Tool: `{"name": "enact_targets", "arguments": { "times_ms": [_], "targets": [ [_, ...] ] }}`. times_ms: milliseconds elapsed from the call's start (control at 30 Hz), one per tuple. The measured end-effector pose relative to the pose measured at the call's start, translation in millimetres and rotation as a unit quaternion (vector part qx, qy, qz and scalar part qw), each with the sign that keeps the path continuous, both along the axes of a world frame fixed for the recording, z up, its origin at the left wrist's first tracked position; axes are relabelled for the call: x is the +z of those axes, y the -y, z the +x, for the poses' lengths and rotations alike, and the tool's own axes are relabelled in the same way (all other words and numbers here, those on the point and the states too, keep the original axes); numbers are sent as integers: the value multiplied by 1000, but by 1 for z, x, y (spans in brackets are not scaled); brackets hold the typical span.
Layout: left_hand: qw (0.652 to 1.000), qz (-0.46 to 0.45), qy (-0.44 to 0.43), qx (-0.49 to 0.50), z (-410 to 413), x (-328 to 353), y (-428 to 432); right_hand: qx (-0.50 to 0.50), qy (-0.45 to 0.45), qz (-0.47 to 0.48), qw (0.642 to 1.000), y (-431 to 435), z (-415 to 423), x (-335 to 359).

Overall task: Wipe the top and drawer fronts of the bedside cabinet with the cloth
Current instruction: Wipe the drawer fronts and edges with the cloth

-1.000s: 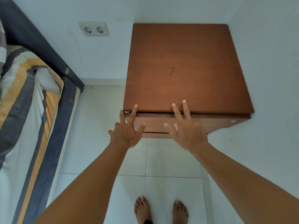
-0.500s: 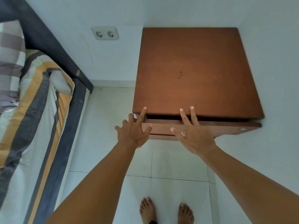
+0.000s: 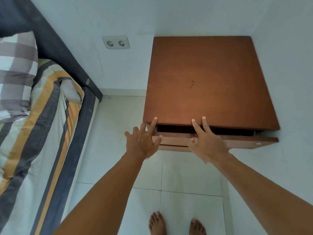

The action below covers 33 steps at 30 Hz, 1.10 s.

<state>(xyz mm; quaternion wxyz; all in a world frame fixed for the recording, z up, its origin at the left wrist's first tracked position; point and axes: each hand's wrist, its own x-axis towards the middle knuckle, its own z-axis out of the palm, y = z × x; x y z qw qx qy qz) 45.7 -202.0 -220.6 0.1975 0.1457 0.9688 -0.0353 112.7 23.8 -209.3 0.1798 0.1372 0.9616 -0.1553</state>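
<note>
head view: no readable writing anywhere. the brown bedside cabinet stands in the wall corner, its front facing the person. its top drawer is slightly open, long axis left to right. left hand and right hand rest splayed on it, fingertips seemingly touching the top's edge, gripping nothing.

One head-worn camera looks steeply down, close above the cabinet.

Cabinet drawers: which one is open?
The top drawer, directly under the cabinet top. A dark gap shows behind its front; the lower drawer front sits further back, its state unclear.
</note>
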Motion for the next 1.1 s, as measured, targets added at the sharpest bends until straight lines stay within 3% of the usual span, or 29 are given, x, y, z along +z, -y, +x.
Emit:
{"name": "enact_targets", "arguments": {
  "times_ms": [167,267,333,500,633,1000,1100],
  "targets": [
    [998,59,-13,-1,13,-15,23,-2,-247,-74,966,29,21,3],
    [996,92,-8,-3,24,-26,40,59,-318,-70,944,60,7,-11],
    [996,92,1,-17,27,-30,45,104,-313,-50,943,80,-8,-27],
    [995,77,3,-57,24,-36,49,176,-186,49,965,105,-9,-69],
    [993,88,7,-81,26,-40,45,176,-175,77,966,106,-5,-75],
    [999,41,-6,-26,39,-41,20,122,-172,68,975,67,11,-68],
    [996,76,-18,-44,39,-35,-2,109,-169,76,977,45,20,-68]
  ]
}}
